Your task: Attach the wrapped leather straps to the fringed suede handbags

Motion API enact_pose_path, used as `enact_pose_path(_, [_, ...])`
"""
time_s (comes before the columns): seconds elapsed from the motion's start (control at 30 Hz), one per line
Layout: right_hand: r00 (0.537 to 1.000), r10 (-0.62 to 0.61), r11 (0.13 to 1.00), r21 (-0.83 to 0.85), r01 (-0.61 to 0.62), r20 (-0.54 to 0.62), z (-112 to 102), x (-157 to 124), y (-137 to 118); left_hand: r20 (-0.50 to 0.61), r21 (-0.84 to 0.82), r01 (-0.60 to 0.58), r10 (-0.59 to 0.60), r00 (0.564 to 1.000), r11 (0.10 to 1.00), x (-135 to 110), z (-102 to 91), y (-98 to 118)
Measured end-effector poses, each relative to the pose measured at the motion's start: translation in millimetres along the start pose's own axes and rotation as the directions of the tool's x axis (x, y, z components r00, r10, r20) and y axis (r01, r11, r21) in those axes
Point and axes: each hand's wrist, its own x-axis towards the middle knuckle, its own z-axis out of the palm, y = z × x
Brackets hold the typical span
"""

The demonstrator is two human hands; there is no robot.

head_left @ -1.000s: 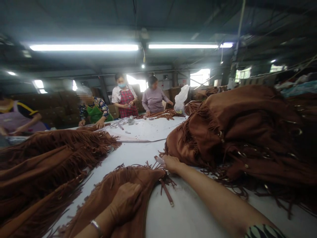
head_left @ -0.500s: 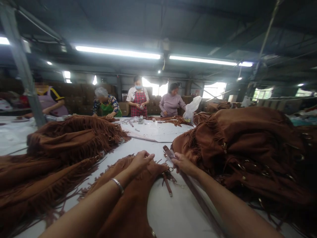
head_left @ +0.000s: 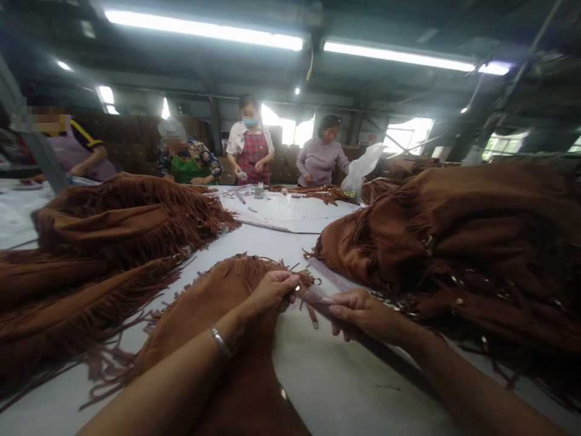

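Far left, a co-worker in a lilac apron [head_left: 72, 151] stands behind a heap of fringed brown suede bags [head_left: 113, 224] on the white worktop [head_left: 345, 381]. Along the far side, left to right: a co-worker in a green apron [head_left: 186, 171], a co-worker in a plaid apron [head_left: 252, 158], and a co-worker in a lilac top [head_left: 320, 160]. A white paper sheet [head_left: 290, 212] lies in front of them, with small metal parts on it and brown straps [head_left: 318, 194] at its far edge. A white plastic bag [head_left: 363, 169] stands just beyond.

Near side: a fringed brown suede bag [head_left: 213, 315] lies flat on the worktop in front of the person. The left hand [head_left: 272, 292], silver bangle [head_left: 220, 342] on the wrist, sits curled at the bag's narrow top end, closed grip, but cannot tell if it holds the strap too. The right hand [head_left: 367, 315] has a narrow grip on a long brown strap [head_left: 324, 303], which runs from between the hands down to the right across the worktop. Right of it, a large pile of fringed suede bags [head_left: 454, 242] sits close by, not touching the right hand.
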Motion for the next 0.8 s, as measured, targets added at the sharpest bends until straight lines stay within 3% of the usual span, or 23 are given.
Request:
enact_pose_path(0.17, [0.998, -0.059, 0.997, -0.045, 0.057, -0.037, -3.9, 8.8, 20.1, -0.053, -0.084, -0.022, 0.018, 0.998, 0.996, 8.0, -8.4, -23.6])
enact_pose_path(0.27, [0.997, -0.061, 0.987, -0.154, 0.052, -0.055, -9.1, 16.2, 25.8, -0.121, -0.073, -0.034, 0.025, 0.992, 0.997, 9.7, -9.6, -28.1])
enact_pose_path(0.33, [0.979, -0.087, 0.961, -0.276, 0.034, -0.182, -9.9, 21.2, 21.6, -0.186, -0.039, -0.039, 0.031, 0.982, 0.998, 8.7, -8.4, -28.9])
enact_pose_path(0.4, [0.921, -0.134, 0.929, -0.37, -0.011, -0.365, -4.9, 26.4, 11.5, -0.232, 0.002, -0.038, 0.037, 0.972, 0.999, 6.4, -5.5, -28.8])
enact_pose_path(0.47, [0.872, -0.177, 0.899, -0.435, -0.046, -0.457, 6.5, 32.7, -1.1, -0.236, 0.059, -0.052, 0.064, 0.97, 0.997, 3.3, -2.0, -28.1])
enact_pose_path(0.6, [0.9, -0.204, 0.875, -0.484, -0.009, -0.385, 35.4, 49.5, -12.4, -0.152, 0.113, -0.096, 0.113, 0.982, 0.989, -2.3, 0.2, -26.7])
enact_pose_path(0.73, [0.972, -0.027, 0.984, -0.179, -0.015, -0.232, 49.1, 59.6, 7.1, -0.128, 0.058, -0.01, 0.017, 0.992, 0.998, -5.4, -4.9, -33.6])
enact_pose_path(0.8, [0.984, -0.009, 0.999, -0.051, 0.0, -0.178, 47.6, 58.4, 20.2, -0.108, 0.115, 0.014, -0.001, 0.994, 0.993, -5.1, -7.2, -39.0])
